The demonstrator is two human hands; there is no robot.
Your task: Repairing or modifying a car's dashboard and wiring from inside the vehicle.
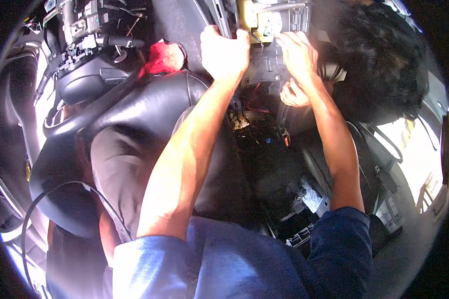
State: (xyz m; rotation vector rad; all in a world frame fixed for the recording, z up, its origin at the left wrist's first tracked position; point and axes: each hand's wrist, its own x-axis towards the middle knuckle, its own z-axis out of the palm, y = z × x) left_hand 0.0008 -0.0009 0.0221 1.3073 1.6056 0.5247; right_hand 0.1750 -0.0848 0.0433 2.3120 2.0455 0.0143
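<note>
My left hand (225, 54) is closed in a fist at the top centre. Its thumb and fingers grip the lower end of a long dark trim strip (219, 15). To its right, my right hand (299, 54) reaches up to a grey metal bracket (298, 19) in the opened centre of a car's front. Its fingers are bent against the bracket's lower part, and whatever they hold is hidden. Just below my right wrist is a co-worker's hand (294, 93), its fingers curled. Between my hands lies a grey plate with slots (269, 65).
A co-worker's dark-haired head (384, 60) leans in close on the right. Loose wiring (254, 107) hangs below the plate. A black leather seat (139, 99) is at left, with a red cloth (164, 57) by it. A stripped steering column (80, 45) stands at upper left.
</note>
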